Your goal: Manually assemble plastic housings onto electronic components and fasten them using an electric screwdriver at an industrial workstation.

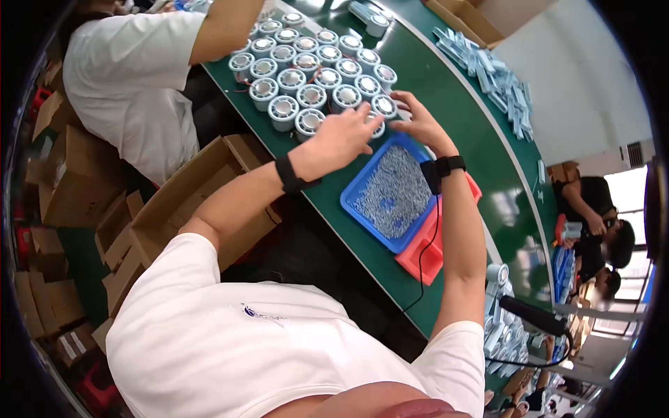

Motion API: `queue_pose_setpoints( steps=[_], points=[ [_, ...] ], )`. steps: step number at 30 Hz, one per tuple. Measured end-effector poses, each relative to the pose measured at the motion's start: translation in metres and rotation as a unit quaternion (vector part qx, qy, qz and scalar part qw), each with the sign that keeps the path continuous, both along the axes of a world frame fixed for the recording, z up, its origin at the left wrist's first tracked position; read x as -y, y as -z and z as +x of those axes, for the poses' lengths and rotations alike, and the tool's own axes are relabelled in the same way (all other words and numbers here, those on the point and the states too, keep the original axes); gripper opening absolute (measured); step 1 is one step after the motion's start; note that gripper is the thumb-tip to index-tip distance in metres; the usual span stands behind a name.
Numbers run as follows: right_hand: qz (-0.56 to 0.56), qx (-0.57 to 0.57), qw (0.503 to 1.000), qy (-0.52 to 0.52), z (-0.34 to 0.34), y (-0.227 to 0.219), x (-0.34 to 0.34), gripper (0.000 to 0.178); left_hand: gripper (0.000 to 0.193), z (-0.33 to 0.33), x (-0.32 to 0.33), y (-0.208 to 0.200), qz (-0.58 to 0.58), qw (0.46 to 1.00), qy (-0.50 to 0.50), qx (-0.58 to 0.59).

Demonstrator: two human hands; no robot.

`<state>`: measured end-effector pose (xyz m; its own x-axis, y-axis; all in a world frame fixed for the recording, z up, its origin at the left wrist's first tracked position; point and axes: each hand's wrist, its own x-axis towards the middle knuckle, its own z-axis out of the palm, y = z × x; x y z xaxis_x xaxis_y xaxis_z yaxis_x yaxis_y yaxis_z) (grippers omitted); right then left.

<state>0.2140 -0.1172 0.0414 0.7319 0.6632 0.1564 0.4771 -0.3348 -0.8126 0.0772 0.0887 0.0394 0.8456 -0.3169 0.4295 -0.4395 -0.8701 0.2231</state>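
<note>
Several light-blue round fan housings (282, 111) stand in close rows on the green table, with white round centres and thin red wires among them. My left hand (338, 136) reaches over the near edge of this group, its fingers spread beside a housing (375, 126) that it partly hides. To its right, my right hand (424, 127) is curved with thumb and fingers apart, close to another housing (383, 106). Whether the fingertips touch these housings is hard to make out. Just below the hands lies a blue tray (369, 227) full of small silvery pieces that look like screws.
A red bin (421, 256) adjoins the tray. Light-blue plastic parts (491, 76) are piled at the far side, more (505, 334) at the right. A black rod-shaped tool (533, 315) with a cable is at right. Cardboard boxes (181, 202) stand left; a co-worker in white (132, 83) sits beside me.
</note>
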Motion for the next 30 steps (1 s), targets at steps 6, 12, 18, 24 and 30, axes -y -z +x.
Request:
queue_pose_setpoints(
  steps=[6, 12, 18, 24, 30],
  points=[
    [-0.017, -0.141, 0.988, -0.055, -0.002, 0.001, 0.01, 0.07, 0.061, -0.004, -0.004, -0.013, 0.0, 0.992, -0.015, -0.122],
    [0.159, -0.116, 0.973, 0.118, -0.032, -0.054, 0.106, 0.053, 0.057, 0.001, 0.002, -0.012, 0.027, 0.997, -0.039, -0.066],
    [0.306, -0.158, 0.873, 0.345, -0.125, -0.089, 0.227, 0.04, 0.059, 0.013, -0.033, -0.02, 0.026, 0.979, 0.18, -0.087],
    [0.217, 0.092, 0.887, 0.397, -0.144, -0.027, 0.232, 0.039, 0.04, 0.033, -0.013, -0.062, 0.012, 0.969, 0.199, -0.147],
    [0.002, 0.179, 0.943, 0.281, -0.151, 0.0, 0.214, 0.042, 0.039, 0.003, 0.085, -0.074, -0.367, 0.851, 0.167, -0.338]
  ],
)
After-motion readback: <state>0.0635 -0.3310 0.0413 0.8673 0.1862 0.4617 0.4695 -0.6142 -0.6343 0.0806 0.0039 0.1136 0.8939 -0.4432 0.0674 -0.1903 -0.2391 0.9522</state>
